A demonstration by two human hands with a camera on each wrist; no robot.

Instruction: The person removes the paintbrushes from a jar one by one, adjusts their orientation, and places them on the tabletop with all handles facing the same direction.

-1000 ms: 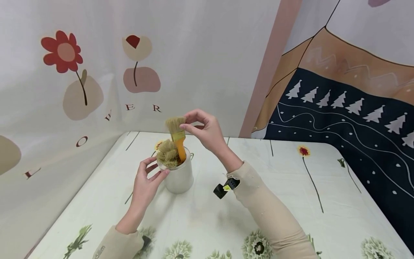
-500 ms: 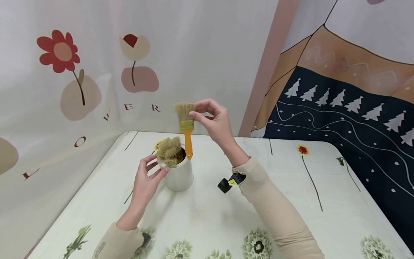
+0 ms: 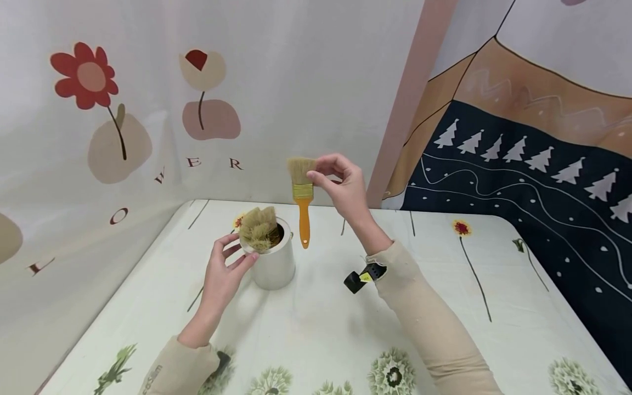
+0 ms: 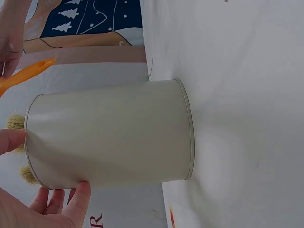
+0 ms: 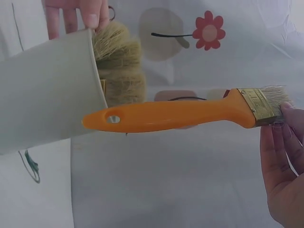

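Observation:
My right hand [image 3: 347,189] pinches a flat paintbrush [image 3: 304,214] by its pale bristles. Its orange handle hangs straight down, apart from the can and just to the right of it. A gold ferrule [image 5: 256,105] joins handle and bristles in the right wrist view. My left hand [image 3: 223,278] holds an off-white can [image 3: 274,270] upright on the table, the thumb [image 4: 10,141] at the rim and the fingers along the side. Several more brushes [image 3: 259,227] stand in the can with their bristles up; their handles are hidden inside.
A white cloth with printed flowers covers the table [image 3: 316,312]. Behind it hangs a pale printed curtain [image 3: 306,82], with a dark tree-patterned cloth [image 3: 523,186] at the right. A small black device [image 3: 364,277] sits on the right wrist.
The right hand has lifted the paintbrush up out of the can and carried it to the right. The left hand and the can have hardly moved.

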